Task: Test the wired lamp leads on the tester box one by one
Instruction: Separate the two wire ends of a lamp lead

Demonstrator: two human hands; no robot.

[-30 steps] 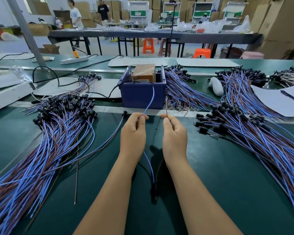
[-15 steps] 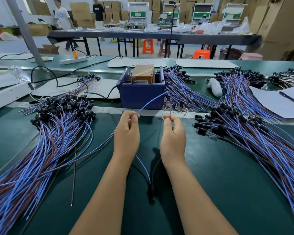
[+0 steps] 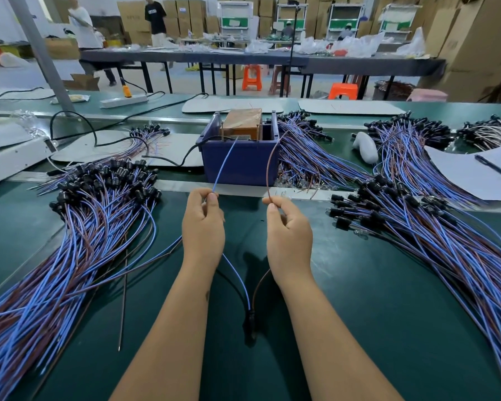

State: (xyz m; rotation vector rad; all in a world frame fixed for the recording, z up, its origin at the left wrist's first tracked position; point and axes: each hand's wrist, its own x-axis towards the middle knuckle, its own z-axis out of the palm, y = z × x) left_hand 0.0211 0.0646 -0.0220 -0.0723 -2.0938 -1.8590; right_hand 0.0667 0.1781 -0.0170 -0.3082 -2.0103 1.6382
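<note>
Left pile (image 3: 78, 227) lying beside me. My left hand (image 3: 203, 224) pinching blue wire (image 3: 224, 166), tip now reaching up to tester box (image 3: 240, 151) rim. My right hand (image 3: 289, 230) pinching brown wire (image 3: 269, 169), newly raised to box too. Lamp socket (image 3: 250, 321) dangling between wrists. Contact seems imminent; judging test about to register. Right pile (image 3: 417, 215) waiting.
</note>
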